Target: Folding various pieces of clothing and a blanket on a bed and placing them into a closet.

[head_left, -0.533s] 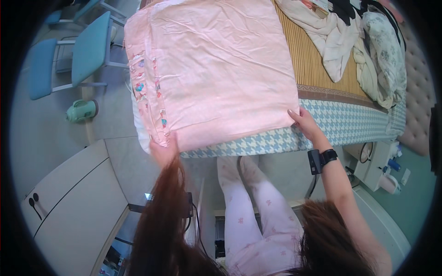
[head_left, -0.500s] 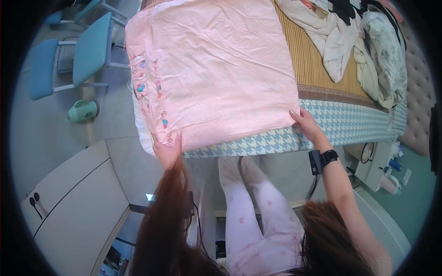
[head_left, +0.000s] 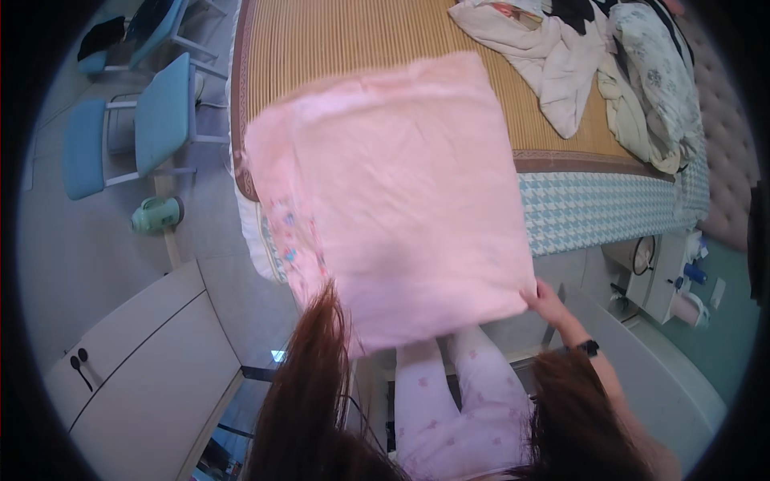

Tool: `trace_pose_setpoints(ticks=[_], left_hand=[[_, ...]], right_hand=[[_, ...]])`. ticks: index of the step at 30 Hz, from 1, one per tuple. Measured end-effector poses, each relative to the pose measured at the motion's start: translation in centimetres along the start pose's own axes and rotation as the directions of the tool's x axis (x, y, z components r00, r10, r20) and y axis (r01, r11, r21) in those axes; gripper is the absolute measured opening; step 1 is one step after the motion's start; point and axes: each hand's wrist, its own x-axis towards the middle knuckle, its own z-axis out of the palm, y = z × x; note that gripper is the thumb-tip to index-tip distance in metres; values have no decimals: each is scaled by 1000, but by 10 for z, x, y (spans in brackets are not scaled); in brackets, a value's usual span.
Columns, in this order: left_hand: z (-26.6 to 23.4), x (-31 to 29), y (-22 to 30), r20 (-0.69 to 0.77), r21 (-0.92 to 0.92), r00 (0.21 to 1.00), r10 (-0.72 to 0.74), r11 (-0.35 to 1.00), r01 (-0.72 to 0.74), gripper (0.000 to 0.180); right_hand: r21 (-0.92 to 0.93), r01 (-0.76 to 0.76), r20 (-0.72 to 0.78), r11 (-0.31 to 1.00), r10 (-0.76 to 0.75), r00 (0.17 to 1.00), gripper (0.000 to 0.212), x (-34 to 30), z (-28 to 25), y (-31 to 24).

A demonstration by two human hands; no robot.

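A large pink cloth (head_left: 401,200) with a small flower print along its left edge is lifted off the bed and hangs blurred in the air in front of me. My right hand (head_left: 544,302) grips its near right corner. My left hand is hidden behind my hair (head_left: 309,385) and the cloth's near left corner, so its grip cannot be seen. Beneath the cloth lies the bed with a woven straw mat (head_left: 353,40) and a teal houndstooth sheet (head_left: 593,212).
A heap of pale clothes and a floral quilt (head_left: 609,72) lies at the bed's far right. Two teal chairs (head_left: 136,120) and a small green appliance (head_left: 156,215) stand on the floor to the left. A white cabinet (head_left: 136,361) is at lower left, a side table (head_left: 666,272) at right.
The pink cloth lay flat on the bed with both hands at its near corners; now it has been pulled up and toward me, uncovering the straw mat.
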Motion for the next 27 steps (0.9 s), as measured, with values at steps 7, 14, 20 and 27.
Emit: trace_pose_setpoints(ticks=[7, 14, 20, 27], left_hand=[[42, -82, 104, -68, 249, 998, 1, 968, 16, 46], [58, -29, 248, -197, 557, 978, 68, 829, 55, 40], [75, 130, 282, -9, -76, 975, 221, 972, -221, 30], [170, 219, 234, -217, 328, 617, 756, 652, -683, 41]], right_hand=[[72, -301, 124, 951, 290, 949, 38, -107, -26, -127], [14, -33, -79, 999, 34, 996, 25, -46, -71, -278], [189, 156, -268, 970, -101, 958, 44, 98, -58, -332], [-390, 244, -746, 888, -460, 482, 49, 198, -24, -281]])
